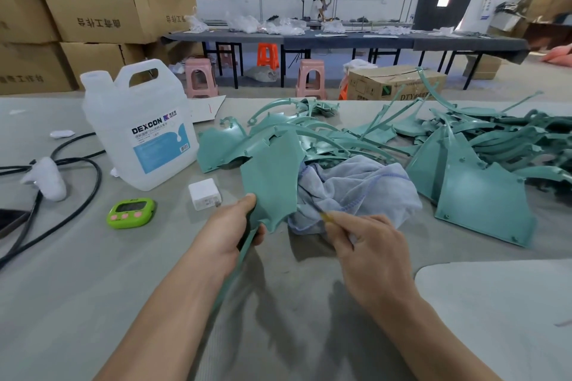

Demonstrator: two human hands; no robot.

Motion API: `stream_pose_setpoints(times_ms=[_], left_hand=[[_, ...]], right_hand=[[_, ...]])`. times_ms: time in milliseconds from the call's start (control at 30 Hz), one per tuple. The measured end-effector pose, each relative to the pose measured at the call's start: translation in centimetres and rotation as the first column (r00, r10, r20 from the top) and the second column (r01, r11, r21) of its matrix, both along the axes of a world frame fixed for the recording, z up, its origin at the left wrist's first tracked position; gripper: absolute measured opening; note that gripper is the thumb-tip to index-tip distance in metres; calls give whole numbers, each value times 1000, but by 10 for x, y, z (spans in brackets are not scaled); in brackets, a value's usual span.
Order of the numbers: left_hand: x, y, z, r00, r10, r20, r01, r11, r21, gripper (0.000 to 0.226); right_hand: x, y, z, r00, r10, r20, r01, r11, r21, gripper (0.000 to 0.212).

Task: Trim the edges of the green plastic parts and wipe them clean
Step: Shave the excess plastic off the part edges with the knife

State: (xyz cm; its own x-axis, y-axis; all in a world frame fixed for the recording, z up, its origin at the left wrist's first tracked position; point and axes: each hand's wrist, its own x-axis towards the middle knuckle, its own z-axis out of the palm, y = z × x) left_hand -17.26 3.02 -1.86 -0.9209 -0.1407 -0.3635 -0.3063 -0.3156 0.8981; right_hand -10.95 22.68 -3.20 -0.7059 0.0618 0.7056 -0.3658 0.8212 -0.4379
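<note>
Tabletop of grey felt (93,303) spreads toward the near edge. Left hand (229,235) pinches a flat green plastic panel (272,176) upright, narrow end down; right hand (368,244) grips a thin yellow tool (325,216).

Jug (145,127) left of parts pile (464,145) — cloth (356,185) between, timer (130,213) nearer.

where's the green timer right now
In the head view the green timer lies left of centre, just in front of the DEXCON jug and left of the white charger.
</note>
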Motion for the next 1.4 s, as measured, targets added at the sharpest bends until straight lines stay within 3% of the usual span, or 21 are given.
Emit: stream_pose_setpoints(times_ms=[67, 133, 200, 367, 500, 567, 633, 700, 733, 800, 867, 933, 1133, 1300, 1400], left_hand=[[-1, 0, 1, 1000, 18, 14, -18, 1000, 17, 23], [0, 0, 0, 1000, 24, 10, -25, 1000, 18, 22], [0, 1, -2, 1000, 20, 7, -20, 1000, 18, 22], [-3, -2, -1, 997, 69, 30, -71, 996, 56, 20], [-3, -3, -3, 998, 53, 36, -55, 996, 66, 18], [-1, -3, -4, 999, 28, 31, -30, 998, 49, 17], [0, -3, -3, 1000, 15, 8, -16, 999, 44, 15], [2, -1, -1, 998, 43, -37, -42, 998, 46, 14], [3, 0, 1, 995, 76, -72, -73, 996, 46, 14], [7, 5, 5, 976, 152, -157, -151, 988, 23, 14], [11, 11, 9, 954, 178, -240, -189, 982, -25, 14], [16, 18, 12, 947, 137, -291, -151, 988, -23, 14], [25, 34, 13, 958, 86, -274, -4, 958, 287, 17], [33, 39, 9, 940, -134, -314, 230, 928, 293, 46], [34, 35, 9, 894, -205, -398, 288, 944, 162, 46]], right_hand=[[0, 1, -1, 999, 46, -8, -46, 999, 3, 13], [1, -2, -4, 990, 139, 25, -141, 982, 125, 18], [-1, -5, -5, 991, 118, 69, -129, 976, 173, 21], [-9, 16, -2, 972, -119, 203, 163, 963, -215, 28], [-13, 27, -1, 882, 38, 469, 98, 960, -263, 33], [-12, 25, 0, 835, 47, 548, 83, 974, -209, 34], [-10, 25, 1, 853, -105, 511, 180, 979, -99, 32], [-6, 25, 2, 890, -282, 358, 310, 950, -23, 34], [-4, 26, 3, 919, -292, 265, 316, 947, -52, 36], [1, 25, 3, 970, -135, 205, 180, 959, -220, 38], [4, 17, 7, 954, 138, 264, 5, 878, -478, 24], [4, 7, 11, 893, 361, 267, -88, 724, -685, 7], [5, -8, 11, 640, 723, 259, -120, 427, -896, 24], [6, -16, 7, 488, 822, 293, -116, 394, -912, 17], [6, -10, 7, 513, 766, 388, -131, 516, -846, 12]])
